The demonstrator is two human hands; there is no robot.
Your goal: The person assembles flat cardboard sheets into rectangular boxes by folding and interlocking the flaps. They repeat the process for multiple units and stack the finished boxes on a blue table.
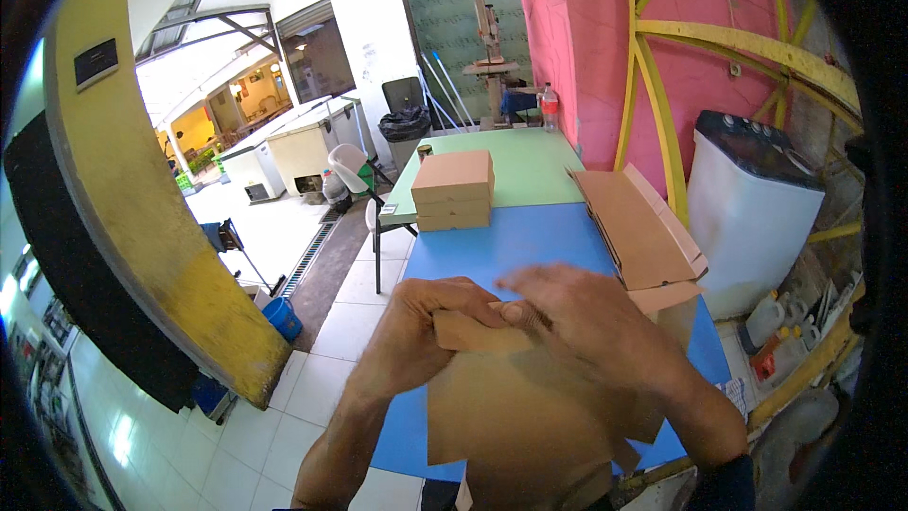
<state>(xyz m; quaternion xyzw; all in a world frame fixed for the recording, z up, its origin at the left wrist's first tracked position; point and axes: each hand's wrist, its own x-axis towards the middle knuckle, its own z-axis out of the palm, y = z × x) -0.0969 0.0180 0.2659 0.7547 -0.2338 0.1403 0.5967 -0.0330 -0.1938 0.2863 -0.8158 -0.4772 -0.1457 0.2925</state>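
A flat brown cardboard box blank with cut flaps lies in front of me, tilted over the near edge of the blue tabletop. My left hand is closed on a narrow flap at its far edge, fingers curled over the top. Against the same edge presses the thumb of my right hand, whose fingers arch above it and are slightly blurred by motion. Beyond my hands stands a small stack of closed cardboard boxes. More flat cardboard blanks lie along the table's right side.
A green tabletop adjoins the blue one, with a plastic bottle at its far right corner. At right stand a white washing machine, yellow metal bars and jugs on the floor. A white chair is at left.
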